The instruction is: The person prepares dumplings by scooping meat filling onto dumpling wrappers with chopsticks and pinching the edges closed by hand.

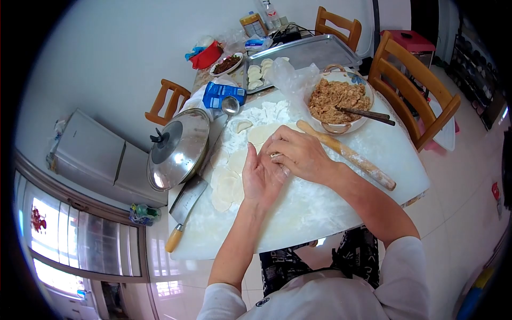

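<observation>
Both hands meet above the floured board (234, 234). My left hand (263, 173) is palm up with its thumb apart from the fingers, and its fingertips lie under the other hand. My right hand (301, 154) is bent over it, its thumb and fingers pinched on a small pale piece of dough (276, 155). Flat round dough wrappers (226, 186) lie left of the hands, with one folded dumpling (244, 126) behind them. A wooden rolling pin (352, 157) rests to the right. Behind it stands a bowl of filling (338, 101) with chopsticks (368, 113) in it.
At left are a lidded pan (178, 144), a ladle (230, 106) and a cleaver (188, 200). A metal tray (320, 50) holds several dumplings at the back. Nearby are a blue packet (224, 95) and a plastic bag (293, 80). Wooden chairs (416, 88) stand around.
</observation>
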`<action>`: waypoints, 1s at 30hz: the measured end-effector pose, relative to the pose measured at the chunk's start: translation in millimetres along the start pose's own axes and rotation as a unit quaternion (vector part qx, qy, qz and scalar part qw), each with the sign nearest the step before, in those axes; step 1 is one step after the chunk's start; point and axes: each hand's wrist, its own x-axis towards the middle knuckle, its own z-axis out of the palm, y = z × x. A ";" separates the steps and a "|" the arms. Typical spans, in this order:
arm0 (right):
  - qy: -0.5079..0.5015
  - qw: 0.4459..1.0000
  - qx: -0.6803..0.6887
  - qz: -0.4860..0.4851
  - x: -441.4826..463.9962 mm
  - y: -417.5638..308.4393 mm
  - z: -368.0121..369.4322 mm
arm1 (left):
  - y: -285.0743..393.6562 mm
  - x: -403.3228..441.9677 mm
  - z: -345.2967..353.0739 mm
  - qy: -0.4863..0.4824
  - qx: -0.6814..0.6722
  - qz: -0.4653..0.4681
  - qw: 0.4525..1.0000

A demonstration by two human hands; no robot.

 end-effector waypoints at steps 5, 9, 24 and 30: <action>0.006 0.999 0.036 0.028 -2.8 3.7 5.5 | -0.9 1.2 -8.4 -0.009 0.000 -0.001 1.000; 0.002 0.998 0.066 0.023 -5.6 10.3 8.8 | -1.4 0.3 2.8 0.007 0.002 -0.002 1.000; 0.045 0.998 0.008 -0.051 -2.4 8.9 8.4 | -5.2 1.2 -2.4 -0.017 -0.139 -0.026 0.990; 0.081 0.996 -0.008 -0.026 0.0 8.0 12.1 | -2.9 -0.2 3.4 -0.003 -0.150 -0.018 0.988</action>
